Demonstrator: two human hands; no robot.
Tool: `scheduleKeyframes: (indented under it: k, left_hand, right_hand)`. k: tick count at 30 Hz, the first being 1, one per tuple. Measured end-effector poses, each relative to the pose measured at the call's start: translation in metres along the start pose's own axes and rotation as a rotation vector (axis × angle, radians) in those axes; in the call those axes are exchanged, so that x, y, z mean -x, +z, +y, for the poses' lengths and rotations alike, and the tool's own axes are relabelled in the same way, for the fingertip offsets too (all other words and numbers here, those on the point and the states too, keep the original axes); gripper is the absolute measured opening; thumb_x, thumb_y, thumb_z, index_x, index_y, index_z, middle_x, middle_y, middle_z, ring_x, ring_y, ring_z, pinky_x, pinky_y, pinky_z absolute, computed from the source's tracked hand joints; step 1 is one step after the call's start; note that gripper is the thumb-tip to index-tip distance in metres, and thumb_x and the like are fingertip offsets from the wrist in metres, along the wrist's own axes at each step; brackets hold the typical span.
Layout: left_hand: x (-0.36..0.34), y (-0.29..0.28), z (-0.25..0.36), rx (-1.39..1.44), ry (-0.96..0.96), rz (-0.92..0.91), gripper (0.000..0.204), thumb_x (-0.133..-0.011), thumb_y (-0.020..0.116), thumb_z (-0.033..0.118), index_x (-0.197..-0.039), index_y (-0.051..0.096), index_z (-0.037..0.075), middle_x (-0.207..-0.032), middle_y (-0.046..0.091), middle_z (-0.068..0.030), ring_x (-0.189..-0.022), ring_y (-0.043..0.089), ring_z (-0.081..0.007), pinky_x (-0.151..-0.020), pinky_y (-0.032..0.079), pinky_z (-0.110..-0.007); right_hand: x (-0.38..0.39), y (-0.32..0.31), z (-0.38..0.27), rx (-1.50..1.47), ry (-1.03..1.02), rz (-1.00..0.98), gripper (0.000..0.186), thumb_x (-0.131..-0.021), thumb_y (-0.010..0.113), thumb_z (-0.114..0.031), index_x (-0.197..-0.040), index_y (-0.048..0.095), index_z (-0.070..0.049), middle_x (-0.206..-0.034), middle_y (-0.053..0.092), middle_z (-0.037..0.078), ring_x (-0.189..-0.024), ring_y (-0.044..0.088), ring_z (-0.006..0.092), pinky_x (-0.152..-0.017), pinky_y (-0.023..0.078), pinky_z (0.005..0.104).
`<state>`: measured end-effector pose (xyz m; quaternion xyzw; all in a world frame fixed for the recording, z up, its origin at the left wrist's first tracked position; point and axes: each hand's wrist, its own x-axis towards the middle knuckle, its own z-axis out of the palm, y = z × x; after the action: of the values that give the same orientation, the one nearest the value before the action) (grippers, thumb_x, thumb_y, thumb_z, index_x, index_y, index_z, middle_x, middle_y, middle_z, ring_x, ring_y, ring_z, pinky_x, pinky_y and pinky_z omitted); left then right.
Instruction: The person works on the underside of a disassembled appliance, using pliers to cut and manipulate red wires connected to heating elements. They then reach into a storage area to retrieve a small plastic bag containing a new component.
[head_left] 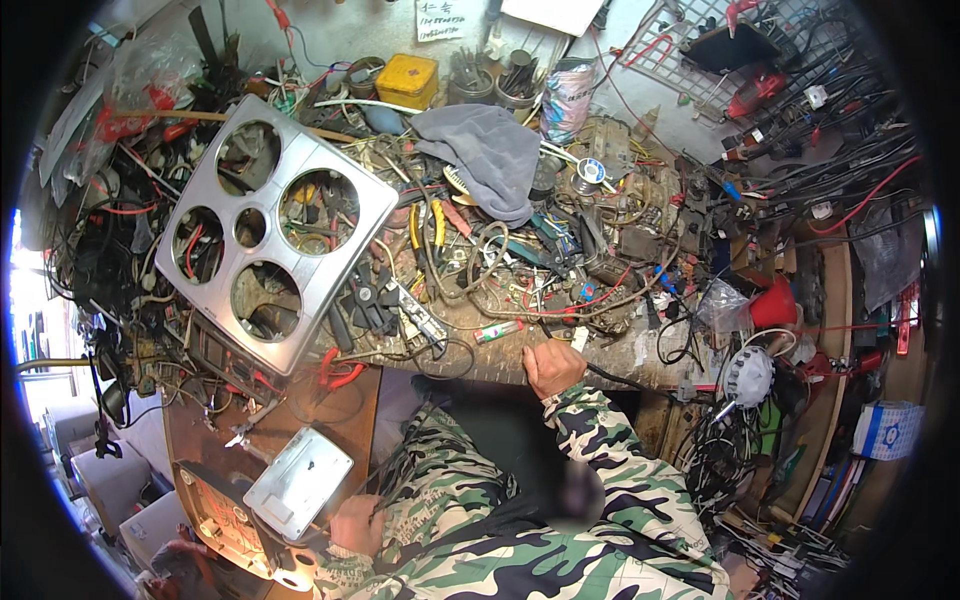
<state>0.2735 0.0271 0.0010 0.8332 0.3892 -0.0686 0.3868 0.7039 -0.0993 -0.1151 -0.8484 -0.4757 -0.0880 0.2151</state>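
Note:
My right hand (553, 370) rests at the front edge of the cluttered workbench with its fingers curled. Whether anything is inside them is hidden. Just beyond it lie a small white piece (580, 339) and a green and white tube-shaped thing (498, 331). Low on the left, my left hand (357, 525) is beside a silver rectangular metal plate (299, 483); its fingers are not clear. That plate lies tilted over a tan, open appliance housing (215, 515) on a brown wooden surface (340, 425).
A silver panel with several round holes (305, 168) leans over piled wires and tools. A grey cloth (480, 155), yellow tin (408, 80) and solder spool (590, 172) sit farther back. At right are a red cup (773, 303) and hanging cables (860, 150).

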Motion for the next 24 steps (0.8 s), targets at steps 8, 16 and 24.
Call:
scheduleKeyframes:
  k: [8, 16, 24]
  left_hand:
    - [-0.010, -0.001, 0.010, 0.019, 0.034, 0.004, 0.027, -0.082, 0.077, 0.009, -0.106, 0.073, -0.002, -0.103, 0.073, -0.0236, -0.096, 0.070, -0.0435, -0.085, 0.056, -0.047]
    - [-0.015, 0.003, 0.008, -0.002, 0.004, -0.016, 0.025, -0.083, 0.077, 0.014, -0.106, 0.074, 0.003, -0.104, 0.073, -0.0177, -0.100, 0.069, -0.0391, -0.088, 0.056, -0.047]
    - [-0.015, 0.002, 0.009, 0.002, -0.065, -0.053, 0.027, -0.088, 0.073, 0.020, -0.112, 0.073, 0.007, -0.108, 0.073, -0.0149, -0.104, 0.069, -0.0372, -0.089, 0.056, -0.047]
  right_hand:
    - [-0.001, -0.002, 0.002, -0.012, -0.001, 0.017, 0.034, -0.088, 0.078, -0.021, -0.071, 0.051, -0.011, -0.069, 0.052, 0.008, -0.063, 0.059, 0.0299, -0.058, 0.047, 0.0432]
    - [-0.002, 0.003, 0.002, -0.008, -0.011, 0.005, 0.033, -0.087, 0.079, -0.020, -0.071, 0.051, -0.011, -0.069, 0.054, 0.009, -0.064, 0.059, 0.0314, -0.059, 0.048, 0.0442]
    - [0.001, 0.003, 0.003, 0.010, -0.004, -0.009, 0.031, -0.084, 0.078, -0.020, -0.071, 0.053, -0.009, -0.070, 0.053, 0.012, -0.063, 0.059, 0.0347, -0.058, 0.047, 0.0466]
